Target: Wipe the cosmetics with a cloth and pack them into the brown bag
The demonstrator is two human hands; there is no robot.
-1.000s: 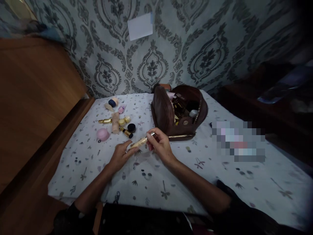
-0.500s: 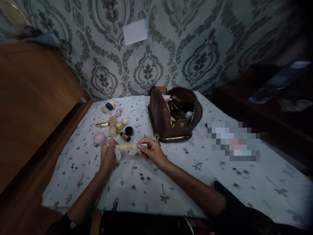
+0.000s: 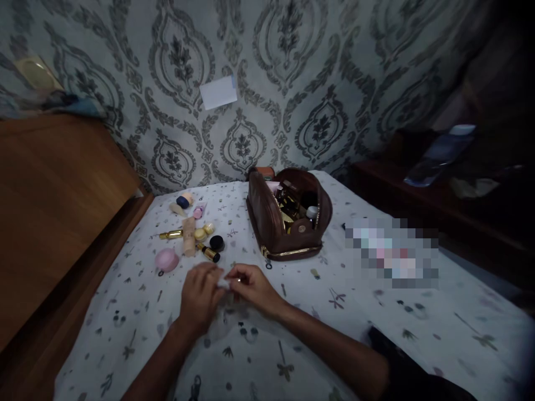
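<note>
Over the near middle of the bed, my two hands meet. My left hand (image 3: pixel 201 292) is curled round a white wipe (image 3: pixel 223 283), its fingers bunched against it. My right hand (image 3: pixel 253 287) pinches the shiny end of a tube (image 3: pixel 239 280); most of the tube is hidden by the fingers and the wipe. Just beyond my left hand lie a gold-and-black bottle (image 3: pixel 209 253), a round black pot (image 3: pixel 217 243), a beige squeeze tube (image 3: pixel 189 236) and a round pink case (image 3: pixel 166 259). An unzipped brown makeup bag (image 3: pixel 288 223) stands beyond my right hand.
Further left on the patterned sheet (image 3: pixel 159 345) lie a gold tube (image 3: pixel 171 234), yellow pots (image 3: pixel 201 234) and a small pink item (image 3: pixel 199 210). A wooden cabinet (image 3: pixel 58 206) borders the left. A pixelated item (image 3: pixel 390 250) lies right; a clear bottle (image 3: pixel 441 156) is beyond.
My left hand has moved right along the tube with the wipe, close against my right hand, covering the tube's pale body. The view has tilted up slightly.
</note>
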